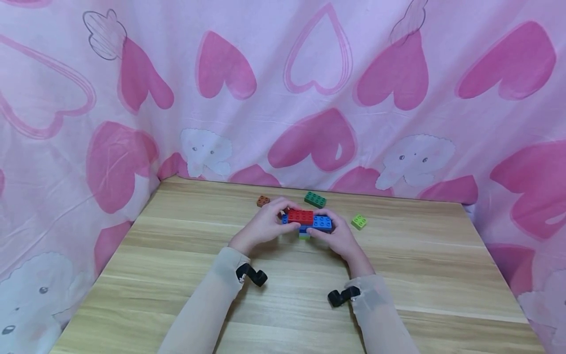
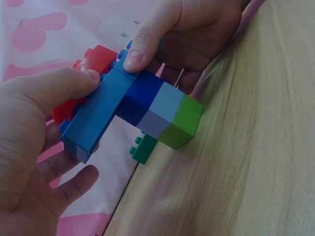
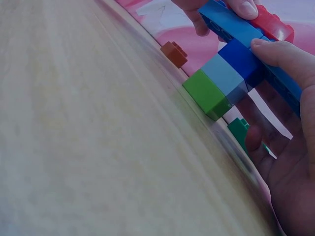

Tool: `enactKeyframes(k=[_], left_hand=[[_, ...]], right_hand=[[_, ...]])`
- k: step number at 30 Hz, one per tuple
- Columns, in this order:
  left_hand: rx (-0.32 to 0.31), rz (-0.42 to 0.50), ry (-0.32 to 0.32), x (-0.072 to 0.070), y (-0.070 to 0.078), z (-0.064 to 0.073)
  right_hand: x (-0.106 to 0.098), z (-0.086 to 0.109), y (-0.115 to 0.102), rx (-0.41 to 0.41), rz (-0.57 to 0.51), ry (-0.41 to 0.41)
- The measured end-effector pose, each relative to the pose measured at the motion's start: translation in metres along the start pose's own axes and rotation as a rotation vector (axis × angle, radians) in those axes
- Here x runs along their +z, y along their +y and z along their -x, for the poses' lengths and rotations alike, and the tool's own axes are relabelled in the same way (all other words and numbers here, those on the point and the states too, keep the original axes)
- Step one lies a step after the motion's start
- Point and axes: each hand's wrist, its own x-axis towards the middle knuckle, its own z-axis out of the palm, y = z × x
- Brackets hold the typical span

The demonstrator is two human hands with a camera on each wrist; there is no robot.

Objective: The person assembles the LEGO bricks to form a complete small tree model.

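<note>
Both hands hold one toy brick build above the middle of the table. Its top is a red brick point(image 1: 300, 217) set across a long blue beam point(image 2: 96, 118). Below the beam a column runs down through a dark blue brick point(image 3: 241, 59) and a light blue one point(image 3: 224, 76) to a lime green brick point(image 2: 182, 123), close over the tabletop. My left hand point(image 1: 262, 223) grips the left end, its thumb against the red brick. My right hand point(image 1: 337, 235) grips the right part of the beam, thumb on the near side, fingers behind.
Loose bricks lie on the wooden table point(image 1: 274, 314): a brown one point(image 1: 263, 201) and a dark green one point(image 1: 315, 199) toward the back edge, a lime one point(image 1: 359, 221) to the right. A pink heart-patterned curtain point(image 1: 274, 113) hangs behind the table and along its sides.
</note>
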Motion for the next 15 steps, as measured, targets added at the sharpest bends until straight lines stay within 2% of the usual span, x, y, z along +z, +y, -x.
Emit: enactKeyframes(k=[8, 15], left_hand=[[-0.004, -0.010, -0.006, -0.0001, 0.0012, 0.0011], [0.017, -0.035, -0.012, -0.0006, 0.0008, 0.0006]], right_hand=[[0.0007, 0.0010, 0.0004, 0.008, -0.008, 0.003], [0.0005, 0.0005, 0.0010, -0.002, -0.009, 0.010]])
